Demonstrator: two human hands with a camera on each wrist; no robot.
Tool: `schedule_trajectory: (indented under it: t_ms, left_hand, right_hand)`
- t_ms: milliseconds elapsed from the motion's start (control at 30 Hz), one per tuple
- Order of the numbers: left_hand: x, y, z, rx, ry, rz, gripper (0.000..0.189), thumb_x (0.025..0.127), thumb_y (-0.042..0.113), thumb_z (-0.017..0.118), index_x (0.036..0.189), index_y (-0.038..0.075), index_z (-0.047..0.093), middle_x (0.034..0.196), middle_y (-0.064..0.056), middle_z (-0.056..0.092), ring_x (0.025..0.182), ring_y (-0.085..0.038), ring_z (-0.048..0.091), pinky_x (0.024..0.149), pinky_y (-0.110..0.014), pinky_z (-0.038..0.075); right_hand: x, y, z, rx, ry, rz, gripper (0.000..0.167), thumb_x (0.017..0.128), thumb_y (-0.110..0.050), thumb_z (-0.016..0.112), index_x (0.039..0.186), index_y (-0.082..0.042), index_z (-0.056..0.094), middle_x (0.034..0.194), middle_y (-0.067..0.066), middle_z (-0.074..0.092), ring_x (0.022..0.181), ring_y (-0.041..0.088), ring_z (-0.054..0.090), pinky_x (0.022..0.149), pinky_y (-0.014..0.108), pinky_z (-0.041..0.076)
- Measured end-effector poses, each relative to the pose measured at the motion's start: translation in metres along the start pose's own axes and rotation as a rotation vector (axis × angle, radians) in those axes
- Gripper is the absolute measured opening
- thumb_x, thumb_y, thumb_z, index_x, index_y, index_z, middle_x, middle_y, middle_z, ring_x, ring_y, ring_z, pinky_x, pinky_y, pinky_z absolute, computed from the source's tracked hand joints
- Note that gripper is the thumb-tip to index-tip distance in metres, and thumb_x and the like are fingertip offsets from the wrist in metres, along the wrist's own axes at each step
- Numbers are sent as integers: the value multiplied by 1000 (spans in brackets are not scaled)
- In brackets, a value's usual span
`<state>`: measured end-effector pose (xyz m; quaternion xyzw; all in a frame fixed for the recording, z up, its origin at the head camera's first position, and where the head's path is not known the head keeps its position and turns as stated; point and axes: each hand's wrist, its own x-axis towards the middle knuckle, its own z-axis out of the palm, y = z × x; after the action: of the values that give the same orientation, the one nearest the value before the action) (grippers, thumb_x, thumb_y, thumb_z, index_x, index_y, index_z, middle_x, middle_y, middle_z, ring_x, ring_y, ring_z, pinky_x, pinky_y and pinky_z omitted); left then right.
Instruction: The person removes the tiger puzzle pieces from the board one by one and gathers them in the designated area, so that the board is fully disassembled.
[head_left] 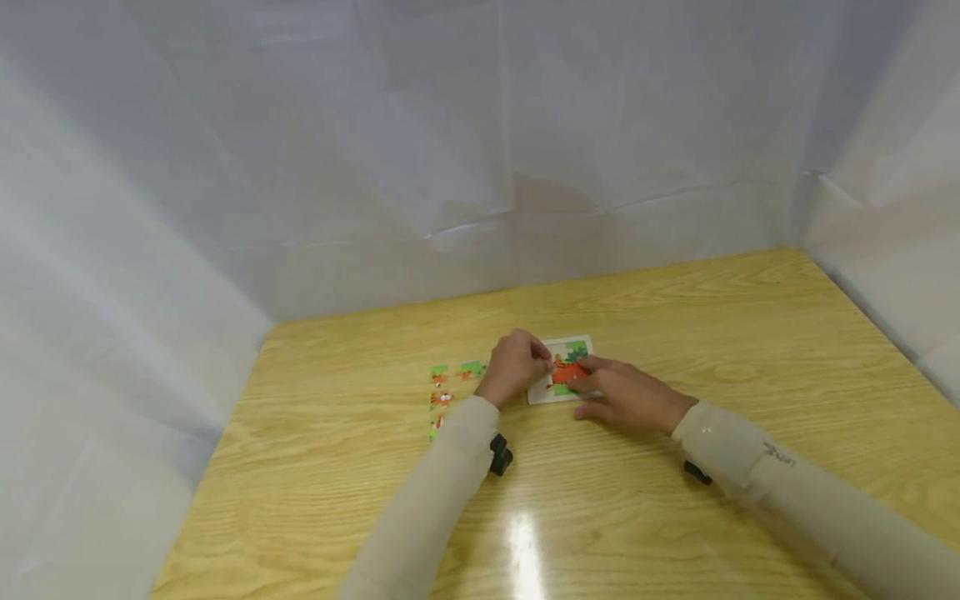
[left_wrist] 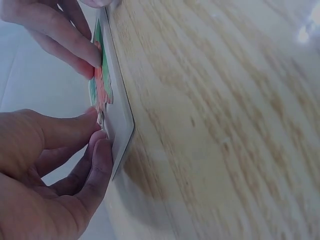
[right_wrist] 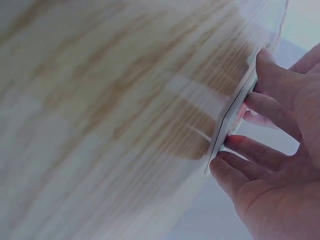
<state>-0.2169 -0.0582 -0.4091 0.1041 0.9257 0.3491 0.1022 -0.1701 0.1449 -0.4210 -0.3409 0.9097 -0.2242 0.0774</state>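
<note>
A flat white puzzle tray (head_left: 536, 395) lies on the table, with joined green and red-orange jigsaw pieces (head_left: 564, 377) filling its right part. My left hand (head_left: 513, 367) is over the tray's left side. Between its thumb and index finger it pinches a small puzzle piece (left_wrist: 100, 119), mostly hidden by the fingertips, right at the edge of the joined picture. From the right, my right hand (head_left: 628, 395) rests on the joined pieces and the tray's right edge. Its fingers are spread and fairly straight in the right wrist view, with fingertips along the tray (right_wrist: 231, 111).
Several loose puzzle pieces (head_left: 441, 398) with green and orange print lie left of the tray, partly behind my left forearm. The wooden table (head_left: 337, 492) meets a pale sheet (head_left: 390, 167) at the back and sides.
</note>
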Motion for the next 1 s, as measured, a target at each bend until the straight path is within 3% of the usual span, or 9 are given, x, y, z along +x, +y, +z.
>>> schedule_trajectory:
  t_ms: [533, 1000]
  left_hand:
    - [0, 3, 4, -15, 8, -8, 6, 92, 11, 76, 92, 5, 79, 87, -4, 74, 74, -15, 65, 66, -28, 52]
    - [0, 1, 5, -21, 16, -21, 7, 93, 12, 75, 91, 6, 79, 83, -2, 72, 73, -13, 64, 67, -29, 52]
  right_hand:
    - [-4, -2, 2, -18, 2, 19, 43, 97, -27, 71, 127, 4, 68, 145, 36, 45, 133, 45, 49, 101, 52, 48]
    - [-3, 0, 2, -32, 14, -30, 36, 97, -24, 71, 124, 1, 71, 140, 30, 53, 134, 43, 48, 100, 52, 48]
